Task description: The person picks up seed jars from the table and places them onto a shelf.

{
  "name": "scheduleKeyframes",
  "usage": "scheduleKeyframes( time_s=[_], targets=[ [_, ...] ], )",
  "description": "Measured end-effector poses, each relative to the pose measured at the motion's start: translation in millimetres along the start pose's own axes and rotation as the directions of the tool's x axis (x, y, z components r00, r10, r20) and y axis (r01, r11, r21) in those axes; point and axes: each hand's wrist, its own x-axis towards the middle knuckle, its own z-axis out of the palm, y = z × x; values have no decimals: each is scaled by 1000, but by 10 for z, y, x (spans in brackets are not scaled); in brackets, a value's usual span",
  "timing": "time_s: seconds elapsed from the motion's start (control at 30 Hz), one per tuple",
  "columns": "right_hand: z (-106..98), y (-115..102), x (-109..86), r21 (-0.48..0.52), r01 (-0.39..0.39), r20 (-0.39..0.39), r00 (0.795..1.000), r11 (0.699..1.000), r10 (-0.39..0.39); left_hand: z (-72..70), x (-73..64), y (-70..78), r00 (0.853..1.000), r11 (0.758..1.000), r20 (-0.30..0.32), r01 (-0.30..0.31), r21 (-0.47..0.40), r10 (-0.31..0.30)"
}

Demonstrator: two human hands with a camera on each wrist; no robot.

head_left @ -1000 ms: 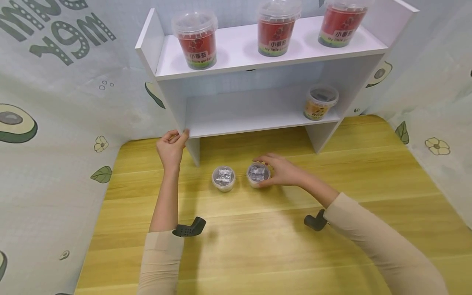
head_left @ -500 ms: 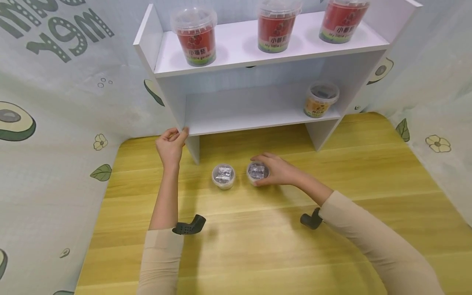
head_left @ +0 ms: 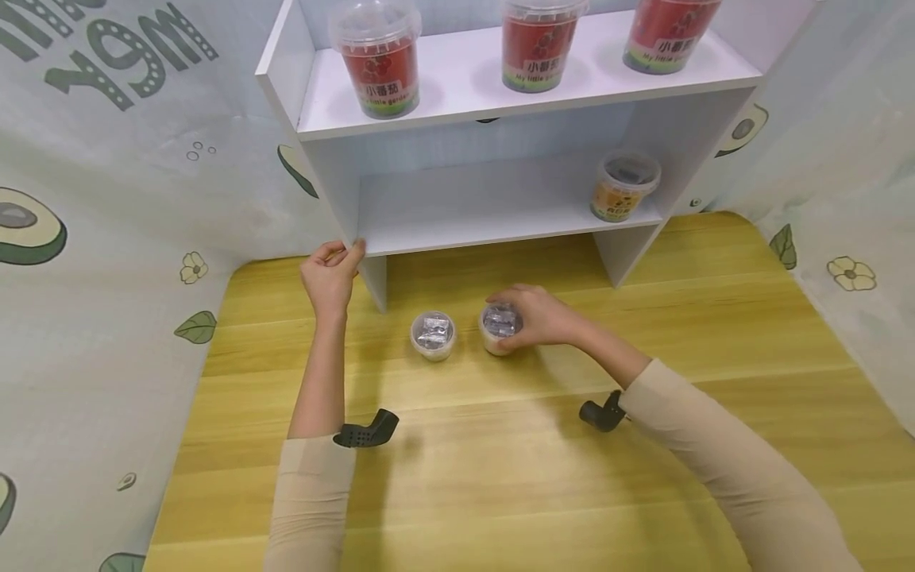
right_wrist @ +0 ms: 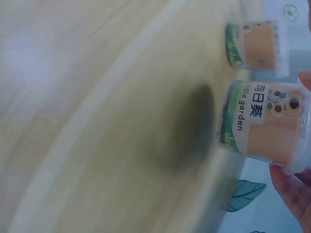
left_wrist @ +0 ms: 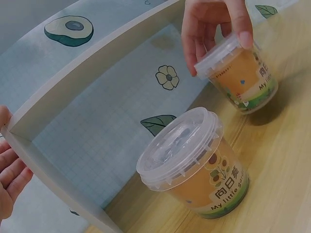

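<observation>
My right hand [head_left: 545,316] grips a small clear plastic cup [left_wrist: 243,80] by its lidded rim, thumb on the near side and fingers round the far side. An orange label with printed sunflowers wraps this cup, and a silvery packet shows in its top. To its left, a matching lidded cup [head_left: 433,334] stands upright on the wooden table [head_left: 457,477], touched by neither hand. My left hand [head_left: 330,278] holds the left edge of the white shelf [head_left: 465,242] at its lower board, thumb in front and fingers curled by the side panel.
On the top board stand three larger red-labelled tubs, the left [head_left: 380,71], middle [head_left: 539,52] and right [head_left: 668,40]. A yellow-labelled cup [head_left: 620,191] occupies the lower board's right end. Patterned cloth [head_left: 93,342] surrounds the table.
My right fingers have closed further round the cup's rim. The left hand keeps its hold on the shelf. The head view has tilted down slightly.
</observation>
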Motion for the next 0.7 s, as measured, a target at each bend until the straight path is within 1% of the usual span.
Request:
scheduleKeyframes(
  time_s=[0.1, 0.23, 0.4, 0.53, 0.7],
  targets=[
    [-67, -22, -1, -11, 6, 6, 1000, 1000, -5, 2, 1, -6, 1000, 1000, -1, -1, 3, 1],
    [-150, -36, -3, -46, 16, -15, 1000, 999, -17, 4, 8, -6, 1000, 1000, -4, -7, 0, 7],
    [-237, -41, -18, -59, 2, -22, 1000, 998, -3, 7, 18, -10, 1000, 1000, 0, -11, -11, 11],
    [-274, -41, -29, -52, -2, -20, 1000, 999, 1, 2, 16, -13, 1000, 1000, 0, -9, -8, 9],
    [-272, -30, -25, -46, 4, -17, 1000, 999, -5, 6, 14, -12, 1000, 1000, -7, -1, -8, 1]
  ],
)
